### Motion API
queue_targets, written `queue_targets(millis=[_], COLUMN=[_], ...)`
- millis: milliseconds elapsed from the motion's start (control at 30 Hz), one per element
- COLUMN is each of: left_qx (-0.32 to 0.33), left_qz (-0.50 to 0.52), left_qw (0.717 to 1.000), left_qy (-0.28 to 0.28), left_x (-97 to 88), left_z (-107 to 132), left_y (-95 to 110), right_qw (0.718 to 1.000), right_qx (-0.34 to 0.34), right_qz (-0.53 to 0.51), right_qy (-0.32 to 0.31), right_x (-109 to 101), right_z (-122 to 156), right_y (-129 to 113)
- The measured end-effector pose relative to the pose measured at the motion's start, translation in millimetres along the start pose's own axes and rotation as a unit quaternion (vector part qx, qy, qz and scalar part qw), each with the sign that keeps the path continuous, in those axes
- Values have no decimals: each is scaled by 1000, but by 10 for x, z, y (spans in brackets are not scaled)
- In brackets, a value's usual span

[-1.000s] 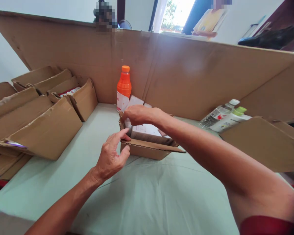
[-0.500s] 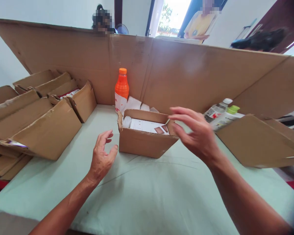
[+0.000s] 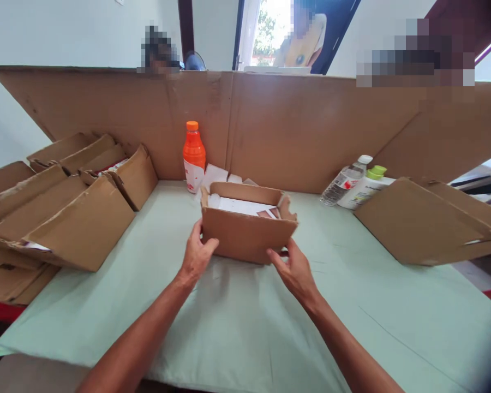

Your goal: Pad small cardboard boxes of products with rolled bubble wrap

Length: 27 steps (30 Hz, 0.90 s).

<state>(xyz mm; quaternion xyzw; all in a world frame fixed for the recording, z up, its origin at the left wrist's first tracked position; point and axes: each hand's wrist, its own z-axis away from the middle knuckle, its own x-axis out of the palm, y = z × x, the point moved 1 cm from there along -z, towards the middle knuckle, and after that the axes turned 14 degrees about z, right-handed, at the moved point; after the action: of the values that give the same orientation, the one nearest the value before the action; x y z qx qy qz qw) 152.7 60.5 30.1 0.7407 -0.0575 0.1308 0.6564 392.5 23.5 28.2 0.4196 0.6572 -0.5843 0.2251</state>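
An open-topped cardboard box point(image 3: 245, 234) stands upright on the green-covered table point(image 3: 237, 322). Inside it lie a white package point(image 3: 245, 206) with brown squares and a whitish translucent item point(image 3: 214, 201) at the left end. My left hand point(image 3: 197, 252) grips the box's lower left corner, thumb on the front face. At the lower right corner, my right hand point(image 3: 293, 267) holds the box with the thumb in front. The other fingers of both hands are partly hidden behind the box ends.
An orange bottle point(image 3: 193, 158) stands behind the box, beside white pieces point(image 3: 213, 176). Cardboard boxes point(image 3: 82, 224) crowd the left. At right are a clear bottle point(image 3: 343, 183), a white bottle with green cap point(image 3: 364, 190) and another box point(image 3: 417, 224). A cardboard wall point(image 3: 294, 131) runs behind; people are beyond it.
Both hands have closed in on the box and now hold its two ends. My right hand came down from the upper right rim. The camera view has shifted slightly.
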Motion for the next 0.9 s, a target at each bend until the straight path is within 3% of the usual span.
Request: queue_targets(millis=[67,133,200,300,433,567,700,800,900], left_qx=[-27,-55,-78,-86,-78,-66,-75,-87,-92], left_qz=[10,16,14,2,-27,-32,-38,-49,-45], left_qw=[998,992,989,993,996,997,996,995,993], left_qy=[-59,-114,-128,-86,-44,-24,16,6,-67], left_x=[145,170,43,-296,-557,-533,-464,-303,91], left_z=[195,455,688,848,813,772,794,756,722], left_y=[-42,-77,-86,-34,92,119,94,38,-80], right_qw=[998,993,988,982,987,987,973,975,987], right_qx=[24,29,-2,-93,-141,-152,-181,-166,-96], right_qz=[38,77,103,116,62,-38,-125,-141,-125], right_qy=[44,81,111,114,39,-29,-68,-45,20], right_x=[-181,-308,-335,-240,-133,-23,76,9,-246], right_z=[335,755,1145,1461,1311,957,907,985,1150], right_y=[202,361,408,351,428,606,607,635,845])
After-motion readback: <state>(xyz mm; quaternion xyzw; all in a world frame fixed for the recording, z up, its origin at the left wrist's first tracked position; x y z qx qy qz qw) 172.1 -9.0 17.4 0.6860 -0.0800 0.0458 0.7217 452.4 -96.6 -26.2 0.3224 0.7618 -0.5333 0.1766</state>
